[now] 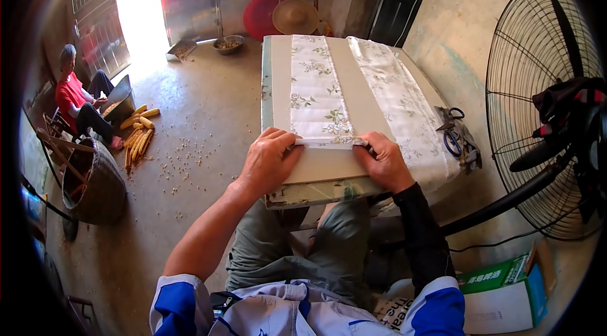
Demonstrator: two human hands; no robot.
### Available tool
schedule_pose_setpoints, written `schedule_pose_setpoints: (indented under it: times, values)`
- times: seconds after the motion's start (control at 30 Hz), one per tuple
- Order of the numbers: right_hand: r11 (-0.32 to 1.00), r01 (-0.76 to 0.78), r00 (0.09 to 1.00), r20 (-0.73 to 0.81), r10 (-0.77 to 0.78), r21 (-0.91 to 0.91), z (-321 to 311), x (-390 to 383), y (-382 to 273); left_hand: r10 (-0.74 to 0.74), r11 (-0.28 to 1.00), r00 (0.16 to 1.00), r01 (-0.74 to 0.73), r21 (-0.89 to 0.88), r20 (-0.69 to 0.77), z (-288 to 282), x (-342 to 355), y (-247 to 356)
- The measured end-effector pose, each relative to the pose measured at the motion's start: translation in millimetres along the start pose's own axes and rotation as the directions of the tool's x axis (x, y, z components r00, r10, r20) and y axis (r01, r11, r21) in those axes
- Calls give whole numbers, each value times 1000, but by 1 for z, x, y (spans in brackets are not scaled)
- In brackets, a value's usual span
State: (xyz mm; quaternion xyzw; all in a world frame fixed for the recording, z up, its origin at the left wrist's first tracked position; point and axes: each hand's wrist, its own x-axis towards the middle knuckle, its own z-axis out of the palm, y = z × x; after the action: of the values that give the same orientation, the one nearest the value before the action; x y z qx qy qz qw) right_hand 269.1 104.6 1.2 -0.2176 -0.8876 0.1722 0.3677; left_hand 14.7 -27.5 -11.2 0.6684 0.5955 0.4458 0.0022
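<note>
a long white cloth strip (318, 92) with a green flower print lies flat along a grey board (354, 89), its near end folded over.

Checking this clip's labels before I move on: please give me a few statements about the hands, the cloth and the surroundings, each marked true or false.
1. Both hands pinch the near edge of the floral cloth strip. True: the left hand and right hand hold its folded end.
2. The scissors lie under the left hand. False: the scissors lie at the table's right edge, beyond the right hand.
3. Corn cobs lie on the floor to the left. True.
4. The standing fan is to the left. False: it stands on the right.
5. A straw hat is beyond the table. True.
</note>
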Motion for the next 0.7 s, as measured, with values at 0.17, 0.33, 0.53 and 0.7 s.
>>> schedule_pose_setpoints:
  times: [0.17, 0.33, 0.53, 0.7]
  values:
    - [972, -152, 988, 30, 149, 181, 2, 1, 0, 23, 1000, 998, -23, -8, -55, 7, -4, -1]
    - [984, -136, 989, -42, 142, 114, 9, 4, 1, -39, 999, 994, 39, -6, -99, 9, -2, 0]
    - [974, -219, 971, -88, 224, 56, 17, 7, 0, -81, 997, 989, 81, 0, -124, 13, -1, 0]
    - [966, -254, 961, -99, 258, 56, 21, 7, 1, -65, 995, 984, 76, 65, -164, 16, -3, 0]
